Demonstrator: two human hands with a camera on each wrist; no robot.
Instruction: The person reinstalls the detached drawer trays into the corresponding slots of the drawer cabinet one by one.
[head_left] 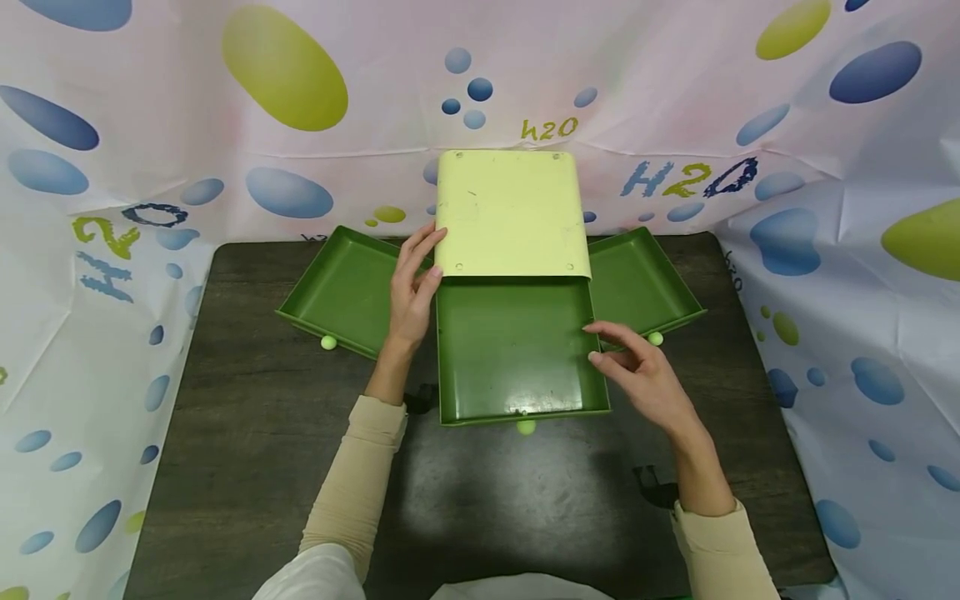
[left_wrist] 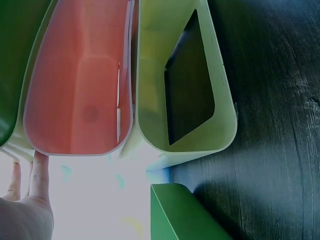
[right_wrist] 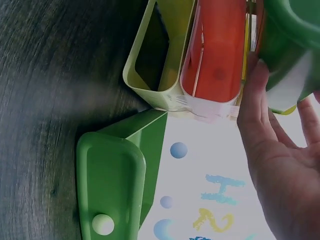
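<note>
My left hand [head_left: 411, 287] rests loosely uncurled along the left side of the pale yellow casing [head_left: 513, 212], which stands at the middle of the tabletop's [head_left: 262, 433] far edge. My right hand [head_left: 637, 367], fingers relaxed and parted, is at the right wall of the pulled-out top drawer [head_left: 517, 358]. Two more green drawers, left [head_left: 341, 283] and right [head_left: 641, 279], angle out near the far corners.

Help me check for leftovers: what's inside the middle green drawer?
The exposed part of the middle green drawer shows only its glossy floor and walls. Its rear end is covered by the pale yellow casing, so anything there cannot be seen.
</note>
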